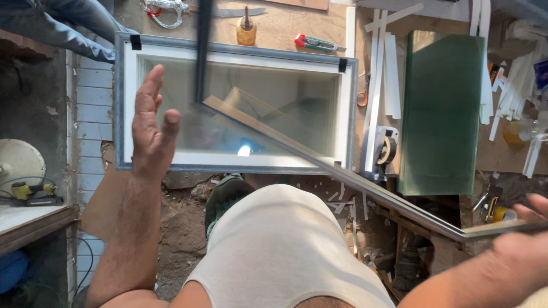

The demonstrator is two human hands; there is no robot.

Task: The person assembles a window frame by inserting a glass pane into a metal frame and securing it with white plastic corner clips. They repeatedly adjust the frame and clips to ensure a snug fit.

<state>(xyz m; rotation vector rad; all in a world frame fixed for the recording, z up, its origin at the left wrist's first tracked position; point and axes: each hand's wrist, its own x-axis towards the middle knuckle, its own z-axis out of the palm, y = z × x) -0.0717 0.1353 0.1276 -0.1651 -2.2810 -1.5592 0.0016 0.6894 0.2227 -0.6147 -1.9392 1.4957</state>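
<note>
Right hand (522, 242) has its grip pinched on the corner of a clear glass pane (268, 122), held tilted over the one white window frame (128, 108) on the worktop (285, 25). Left hand (151, 128) presses flat, fingers spread, against the pane's left edge.

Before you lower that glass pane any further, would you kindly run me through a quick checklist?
1. Left hand flat against the glass pane: ok.
2. Right hand has a grip on the pane's corner: cannot tell, partly out of view.
3. Pane lined up with the window frame: not ok, it sits tilted and skewed.
4. Frame opening free of tools: ok.
5. Tape roll away from the frame: ok, beside it.
</note>
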